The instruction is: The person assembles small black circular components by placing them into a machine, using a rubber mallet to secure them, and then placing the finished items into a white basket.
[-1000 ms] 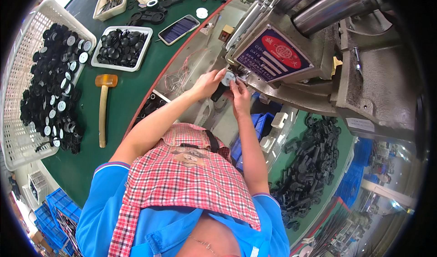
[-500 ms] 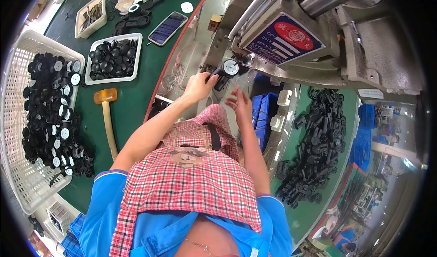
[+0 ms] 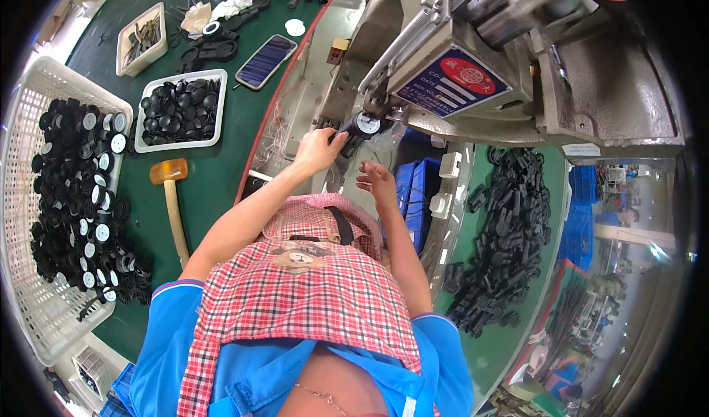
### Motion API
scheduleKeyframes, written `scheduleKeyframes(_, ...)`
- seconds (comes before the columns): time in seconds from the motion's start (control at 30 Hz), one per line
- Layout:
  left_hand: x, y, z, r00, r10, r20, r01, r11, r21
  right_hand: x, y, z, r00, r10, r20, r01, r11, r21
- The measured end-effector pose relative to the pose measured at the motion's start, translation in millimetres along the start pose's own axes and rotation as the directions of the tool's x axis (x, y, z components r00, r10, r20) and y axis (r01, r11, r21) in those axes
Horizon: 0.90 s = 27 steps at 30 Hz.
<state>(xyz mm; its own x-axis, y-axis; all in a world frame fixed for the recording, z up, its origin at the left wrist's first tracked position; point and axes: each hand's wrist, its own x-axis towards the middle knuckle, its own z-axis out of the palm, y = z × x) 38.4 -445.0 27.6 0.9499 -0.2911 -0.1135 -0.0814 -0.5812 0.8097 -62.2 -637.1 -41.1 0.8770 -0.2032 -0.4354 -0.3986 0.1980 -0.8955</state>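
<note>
My left hand (image 3: 319, 148) grips a black plastic part with a white round face (image 3: 360, 128) and holds it under the head of a grey press machine (image 3: 473, 63). My right hand (image 3: 377, 181) hovers just below and to the right of that part, fingers spread, holding nothing. Both forearms come up from my checked apron (image 3: 303, 299) toward the machine.
A white basket (image 3: 29, 218) of black and white parts stands at the left. A white tray (image 3: 181, 108) of black caps, a mallet (image 3: 171, 195) and a phone (image 3: 266, 61) lie on the green bench. A heap of black parts (image 3: 502, 232) lies at the right, beside blue bins (image 3: 413, 188).
My right hand has let go of the part and dropped back from the machine. My left hand keeps the part at the press, and the view has shifted.
</note>
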Motion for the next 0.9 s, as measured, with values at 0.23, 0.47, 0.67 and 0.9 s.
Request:
scheduleKeyframes(0.23,-15.6,20.3,-27.6,0.998,0.066,0.018,-0.059,0.966,-0.252,42.7,17.7,-6.2,0.961,-0.272,-0.043,0.233,0.888,-0.397)
scheduleKeyframes(0.47,-133.5,-77.6,-120.1,0.948,-0.235,-0.217,0.176,0.949,-0.261,122.3,-22.7,-20.7,0.761,-0.62,0.191,0.462,0.312,-0.83)
scheduleKeyframes(0.67,-212.0,-131.1,-149.5,0.796,-0.428,-0.429,0.483,0.875,0.022,183.3,-21.3,-26.5,0.865,-0.407,0.294,0.304,-0.042,-0.952)
scheduleKeyframes(0.9,-123.8,-100.1,-193.7,0.726,-0.057,-0.686,0.316,0.913,0.258,222.1,-5.6,-63.2,0.729,-0.538,0.422,0.405,-0.157,-0.901)
